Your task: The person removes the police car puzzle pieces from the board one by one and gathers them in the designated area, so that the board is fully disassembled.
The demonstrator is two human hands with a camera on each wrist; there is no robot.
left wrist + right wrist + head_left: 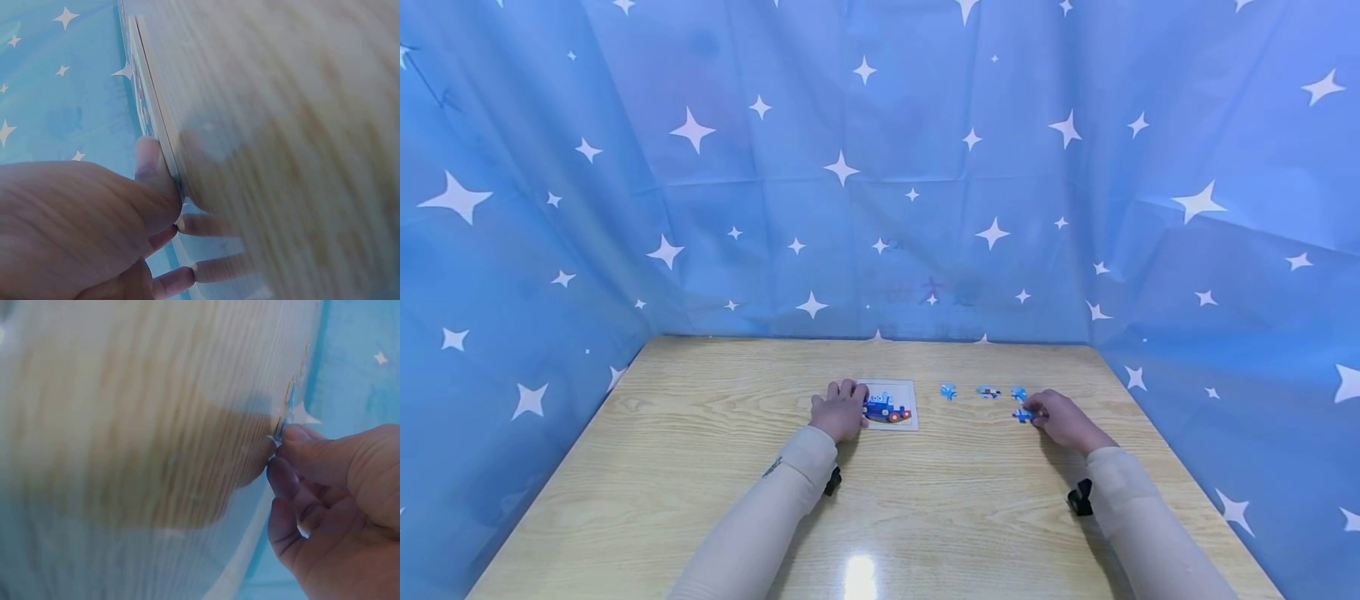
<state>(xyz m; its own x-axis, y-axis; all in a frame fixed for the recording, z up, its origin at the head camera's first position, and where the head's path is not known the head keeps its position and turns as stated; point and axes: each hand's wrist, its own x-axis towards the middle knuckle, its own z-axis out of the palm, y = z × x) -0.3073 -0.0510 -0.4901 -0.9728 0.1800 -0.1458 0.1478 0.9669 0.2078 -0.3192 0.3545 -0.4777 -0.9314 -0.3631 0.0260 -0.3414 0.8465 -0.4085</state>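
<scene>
In the head view my left hand (840,412) holds the left side of a jigsaw puzzle board (904,425) with a blue cartoon vehicle picture. The left wrist view shows the thumb (149,156) on the board's edge, while other fingertips touch the tabletop. To the right, my right hand (1062,419) pinches a blue puzzle piece (1022,415) between thumb and fingers, low over the table. In the right wrist view this puzzle piece (289,406) appears edge-on and tilted.
Between the board and my right hand lie a light blue piece (948,391) and a multicoloured piece (988,392). Another blue piece (1018,392) lies just beyond the held one. The wooden table (940,508) ends at a blue star-patterned curtain (910,208).
</scene>
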